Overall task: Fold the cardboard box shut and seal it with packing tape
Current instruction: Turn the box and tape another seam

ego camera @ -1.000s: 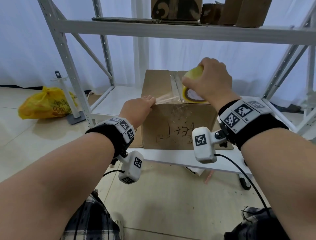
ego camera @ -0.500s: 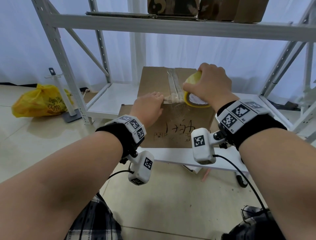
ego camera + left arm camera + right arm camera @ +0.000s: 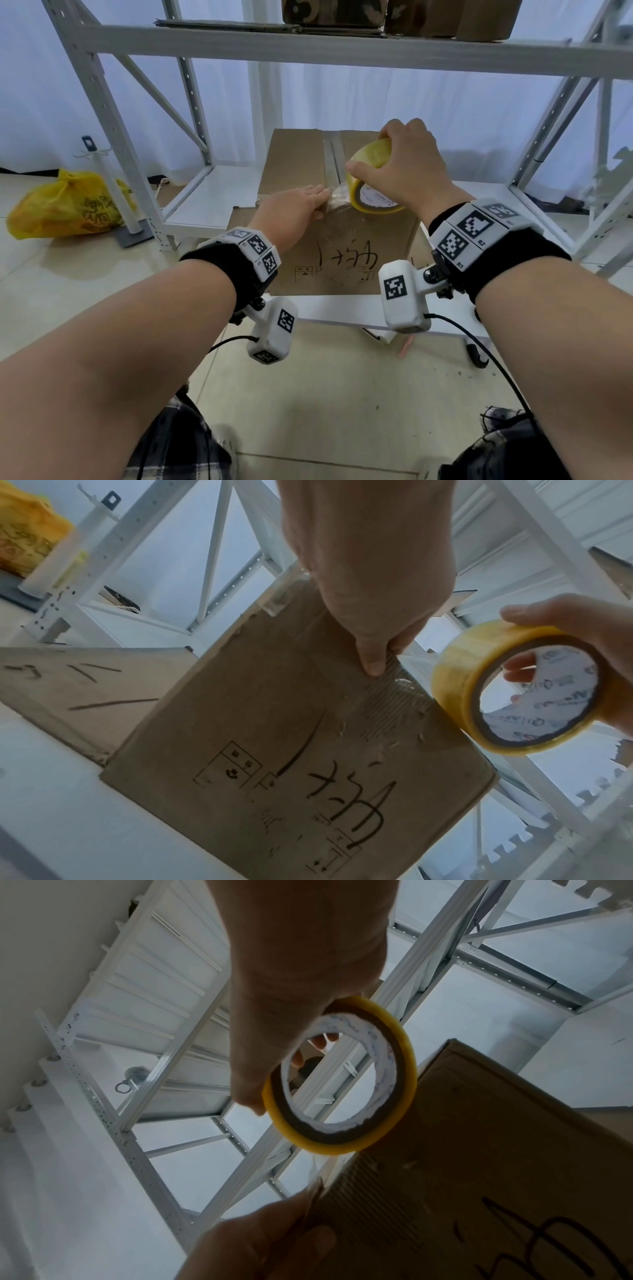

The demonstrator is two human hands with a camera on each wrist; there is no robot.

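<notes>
A brown cardboard box [image 3: 346,246] stands on the low white shelf, flaps folded down, with a clear tape strip [image 3: 331,161] along its top seam. My left hand [image 3: 295,212] rests on the box's front top edge, fingers flat on top, and its thumb [image 3: 372,664] presses the front face. A short crumpled stretch of clear tape [image 3: 339,196] runs from those fingers to the yellow tape roll [image 3: 371,185]. My right hand [image 3: 407,171] grips the roll at the edge just right of the seam; the right wrist view shows the roll [image 3: 342,1137] above the box [image 3: 496,1177].
The white metal rack [image 3: 113,113] frames the box, its upper shelf [image 3: 342,51] low overhead with cardboard boxes [image 3: 342,13]. A flat cardboard piece [image 3: 82,685] lies left of the box. A yellow plastic bag [image 3: 65,205] and a white post stand [image 3: 113,192] sit on the floor at left.
My left hand slid right along the front top edge toward the seam, and the stretched tape between the hands shortened. The right hand still grips the roll, which now sits nearer the box's front edge.
</notes>
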